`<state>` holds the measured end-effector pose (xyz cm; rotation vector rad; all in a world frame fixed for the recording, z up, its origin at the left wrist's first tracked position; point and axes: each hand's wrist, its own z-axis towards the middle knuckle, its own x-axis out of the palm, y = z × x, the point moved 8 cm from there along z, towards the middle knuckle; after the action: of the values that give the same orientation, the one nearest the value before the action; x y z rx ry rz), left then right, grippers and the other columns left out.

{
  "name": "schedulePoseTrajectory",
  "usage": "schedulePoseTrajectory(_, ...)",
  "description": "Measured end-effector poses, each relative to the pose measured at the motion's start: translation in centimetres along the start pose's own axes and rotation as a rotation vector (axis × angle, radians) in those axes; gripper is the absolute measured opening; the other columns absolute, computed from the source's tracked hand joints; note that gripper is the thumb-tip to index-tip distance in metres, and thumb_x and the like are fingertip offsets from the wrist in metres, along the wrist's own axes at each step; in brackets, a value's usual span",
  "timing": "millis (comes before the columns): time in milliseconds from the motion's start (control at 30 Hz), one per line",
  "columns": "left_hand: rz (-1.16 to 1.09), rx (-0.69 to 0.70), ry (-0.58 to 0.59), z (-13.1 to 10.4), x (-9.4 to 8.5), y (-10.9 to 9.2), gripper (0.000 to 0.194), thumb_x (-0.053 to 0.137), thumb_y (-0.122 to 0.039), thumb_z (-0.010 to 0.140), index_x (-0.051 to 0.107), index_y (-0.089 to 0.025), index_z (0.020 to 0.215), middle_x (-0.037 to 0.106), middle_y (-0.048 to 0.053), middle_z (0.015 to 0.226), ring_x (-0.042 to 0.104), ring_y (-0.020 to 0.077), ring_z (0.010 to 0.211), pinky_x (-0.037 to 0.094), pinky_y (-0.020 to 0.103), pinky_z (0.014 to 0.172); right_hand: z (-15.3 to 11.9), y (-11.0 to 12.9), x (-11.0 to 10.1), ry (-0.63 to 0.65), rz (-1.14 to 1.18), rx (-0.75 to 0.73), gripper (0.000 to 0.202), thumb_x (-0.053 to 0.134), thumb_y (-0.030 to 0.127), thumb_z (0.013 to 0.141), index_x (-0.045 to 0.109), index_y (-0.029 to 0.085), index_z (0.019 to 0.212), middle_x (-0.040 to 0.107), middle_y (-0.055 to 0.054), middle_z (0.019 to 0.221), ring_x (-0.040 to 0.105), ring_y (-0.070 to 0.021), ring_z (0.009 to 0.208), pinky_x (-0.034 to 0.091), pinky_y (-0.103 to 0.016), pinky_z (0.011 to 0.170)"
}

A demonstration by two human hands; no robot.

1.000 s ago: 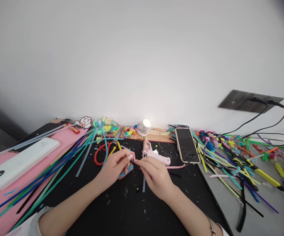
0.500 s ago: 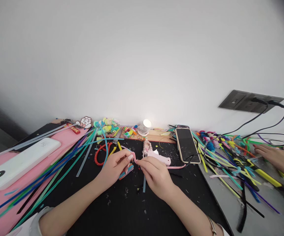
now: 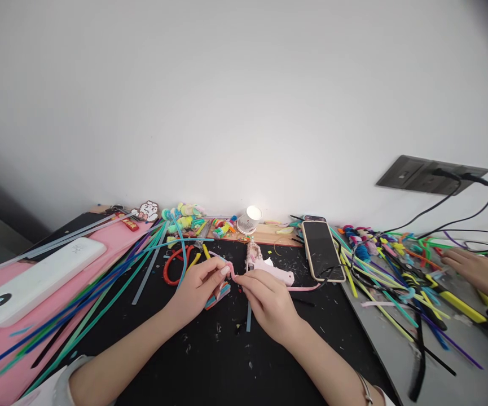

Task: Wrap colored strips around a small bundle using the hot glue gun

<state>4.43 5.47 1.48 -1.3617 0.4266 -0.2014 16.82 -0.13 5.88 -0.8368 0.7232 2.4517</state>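
A short bent pink pipe cleaner (image 3: 231,271) spans the gap between my two hands over the black table. My left hand (image 3: 203,283) pinches one end between thumb and fingers. At the other end, the fingertips of my right hand (image 3: 269,299) are closed on it. Just behind my right hand lies a pink glue gun (image 3: 271,270) with a whitish, stained nozzle. Red-handled scissors (image 3: 171,268) rest beyond my left hand. Partly under the left fingers is a small stack of coloured strips (image 3: 218,297).
Pipe cleaners (image 3: 100,299) and a white power bank (image 3: 40,282) lie left on a pink sheet. A lit white lamp or cup (image 3: 250,219) stands by the wall. A phone (image 3: 323,251), yellow-black pliers (image 3: 455,299) and another person's hand (image 3: 478,273) are at right, below a plugged-in socket (image 3: 432,175).
Almost nothing differs. My hands keep the same pinch on the pink pipe cleaner; the view has shifted very slightly. The other person's hand at right has moved a little.
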Motion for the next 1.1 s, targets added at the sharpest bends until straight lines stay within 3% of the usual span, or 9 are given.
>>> schedulePoseTrajectory(1100, 0.008, -0.006, 0.017, 0.13, 0.17, -0.03, 0.028, 0.045, -0.039, 0.095, 0.056, -0.018, 0.079, 0.045, -0.006, 0.060, 0.049, 0.0101, 0.051, 0.041, 0.024, 0.055, -0.08, -0.06, 0.05, -0.007, -0.011, 0.004, 0.025, 0.046, 0.008, 0.095, 0.062, 0.017, 0.113, 0.069, -0.009, 0.093, 0.066, -0.0184, 0.082, 0.056, -0.030, 0.070)
